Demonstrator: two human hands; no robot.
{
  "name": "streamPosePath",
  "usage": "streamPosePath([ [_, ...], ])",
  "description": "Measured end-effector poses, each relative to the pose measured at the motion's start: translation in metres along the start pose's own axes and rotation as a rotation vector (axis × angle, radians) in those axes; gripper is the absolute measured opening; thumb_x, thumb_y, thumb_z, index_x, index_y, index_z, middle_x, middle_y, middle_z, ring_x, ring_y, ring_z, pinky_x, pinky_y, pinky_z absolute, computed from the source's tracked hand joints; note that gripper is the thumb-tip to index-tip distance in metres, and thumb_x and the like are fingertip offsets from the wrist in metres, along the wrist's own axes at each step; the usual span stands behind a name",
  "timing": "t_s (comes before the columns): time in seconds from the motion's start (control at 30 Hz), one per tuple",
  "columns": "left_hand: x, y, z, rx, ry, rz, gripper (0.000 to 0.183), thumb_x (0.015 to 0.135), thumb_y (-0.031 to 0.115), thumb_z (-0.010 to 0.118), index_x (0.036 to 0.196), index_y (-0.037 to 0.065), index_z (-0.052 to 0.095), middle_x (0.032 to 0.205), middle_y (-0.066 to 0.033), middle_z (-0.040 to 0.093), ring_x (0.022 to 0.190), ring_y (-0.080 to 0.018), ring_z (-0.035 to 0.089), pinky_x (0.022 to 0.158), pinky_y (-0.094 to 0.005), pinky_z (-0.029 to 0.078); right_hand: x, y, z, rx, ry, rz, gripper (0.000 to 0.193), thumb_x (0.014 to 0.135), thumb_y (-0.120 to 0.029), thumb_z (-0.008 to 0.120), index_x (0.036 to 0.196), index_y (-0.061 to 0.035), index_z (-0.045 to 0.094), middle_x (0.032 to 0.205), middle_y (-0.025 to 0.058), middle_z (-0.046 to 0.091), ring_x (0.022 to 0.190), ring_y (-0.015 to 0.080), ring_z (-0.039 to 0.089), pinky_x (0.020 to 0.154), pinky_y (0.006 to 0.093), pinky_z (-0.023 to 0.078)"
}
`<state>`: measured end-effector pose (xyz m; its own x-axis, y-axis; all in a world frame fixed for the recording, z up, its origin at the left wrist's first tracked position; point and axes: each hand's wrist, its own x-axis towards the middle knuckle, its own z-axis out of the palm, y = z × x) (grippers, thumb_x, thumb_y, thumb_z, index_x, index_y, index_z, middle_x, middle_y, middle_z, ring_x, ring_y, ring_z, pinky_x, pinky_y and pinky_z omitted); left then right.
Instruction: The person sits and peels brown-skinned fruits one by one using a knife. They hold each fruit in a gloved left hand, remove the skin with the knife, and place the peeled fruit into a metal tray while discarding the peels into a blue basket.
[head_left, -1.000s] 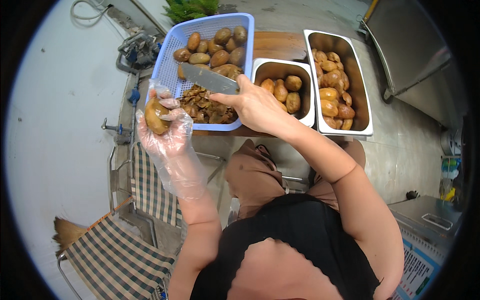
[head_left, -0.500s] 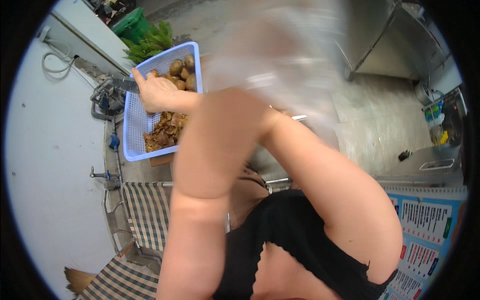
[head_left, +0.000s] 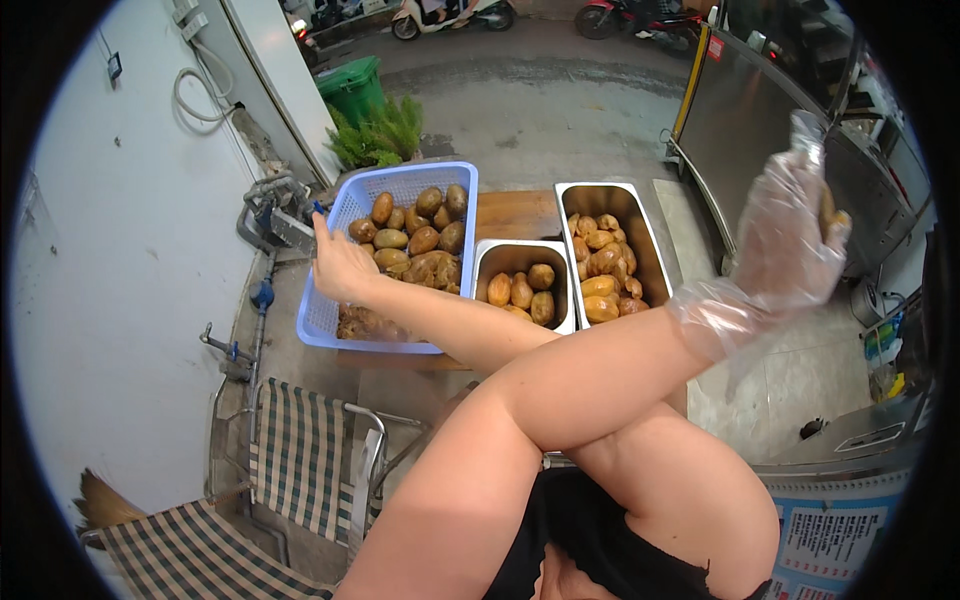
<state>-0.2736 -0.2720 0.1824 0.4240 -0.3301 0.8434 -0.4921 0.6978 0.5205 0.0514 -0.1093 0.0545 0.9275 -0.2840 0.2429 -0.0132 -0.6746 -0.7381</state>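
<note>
My arms cross over the containers. Out to the right, my left hand [head_left: 785, 245] wears a clear plastic glove. Its fingers close on a brownish-yellow fruit [head_left: 827, 205], mostly hidden behind the hand. On the left, my bare right hand [head_left: 342, 262] is above the rim of a blue perforated basket [head_left: 312, 300]. A flat grey knife blade [head_left: 295, 236] juts from that hand; its handle is hidden. Whole brown oval fruits [head_left: 423, 240] fill the basket's far part, with wet peelings [head_left: 365, 325] nearer me.
Right of the basket, a small steel pan [head_left: 480, 268] and a longer one [head_left: 650, 235] hold brown fruits on a wooden board [head_left: 515, 212]. Checked folding chairs [head_left: 297, 455] stand at left. Beyond are a green bin [head_left: 352, 90], a plant [head_left: 378, 135] and a steel cabinet [head_left: 750, 100].
My gloved left hand has swung from a blur in the middle out to the right. Both steel pans have come into view. My right hand remains over the basket's left side.
</note>
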Motion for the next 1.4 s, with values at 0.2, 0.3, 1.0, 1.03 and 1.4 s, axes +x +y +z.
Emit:
streamPosePath([
  [0.2,0.019,-0.072,-0.061,0.103,0.173,-0.222,0.05,0.081,0.018,0.064,0.118,-0.009,0.044,0.101,-0.0213,0.054,0.089,-0.0291,0.056,0.077,-0.0371,0.046,-0.017,-0.006,0.01,0.129,-0.03,-0.069,0.071,0.084,-0.015,0.051,0.142,0.003,0.014,0.11,0.0333,0.051,0.094,0.0465,0.056,0.084,0.0486,0.045],
  [0.3,0.034,-0.068,-0.085,-0.015,0.31,-0.224,0.048,0.083,0.019,0.065,0.119,-0.007,0.045,0.085,-0.0082,0.056,0.073,-0.0184,0.057,0.07,-0.0326,0.049,-0.03,0.022,0.001,0.246,-0.053,0.041,0.069,0.085,-0.016,0.052,0.14,0.0046,0.017,0.114,0.033,0.051,0.102,0.0443,0.055,0.089,0.0472,0.043],
  [1.0,-0.134,-0.061,-0.396,-0.807,0.778,-0.885,0.038,0.091,0.028,0.051,0.117,0.0,0.053,0.113,-0.0182,0.059,0.098,-0.0304,0.062,0.082,-0.0463,0.055,-0.144,0.066,-0.067,0.373,-0.007,-0.354,0.062,0.081,-0.02,0.063,0.135,0.0027,0.04,0.109,0.025,0.059,0.1,0.0347,0.059,0.088,0.0355,0.045],
  [1.03,-0.136,-0.057,-0.393,-0.906,0.813,-0.903,0.041,0.091,0.03,0.052,0.118,0.0,0.053,0.114,-0.0175,0.059,0.099,-0.0292,0.061,0.083,-0.0442,0.054,-0.144,0.067,-0.064,0.368,-0.014,-0.344,0.062,0.081,-0.02,0.063,0.135,0.0022,0.04,0.108,0.0247,0.06,0.1,0.0348,0.06,0.088,0.0358,0.045],
  [1.4,-0.143,-0.065,-0.393,-1.071,0.674,-0.843,0.036,0.091,0.022,0.055,0.118,-0.003,0.052,0.114,-0.0165,0.059,0.1,-0.0279,0.061,0.087,-0.0414,0.053,-0.143,0.075,-0.052,0.394,-0.006,-0.341,0.061,0.082,-0.018,0.062,0.137,-0.0012,0.04,0.104,0.0224,0.061,0.093,0.0334,0.06,0.085,0.0359,0.046],
])
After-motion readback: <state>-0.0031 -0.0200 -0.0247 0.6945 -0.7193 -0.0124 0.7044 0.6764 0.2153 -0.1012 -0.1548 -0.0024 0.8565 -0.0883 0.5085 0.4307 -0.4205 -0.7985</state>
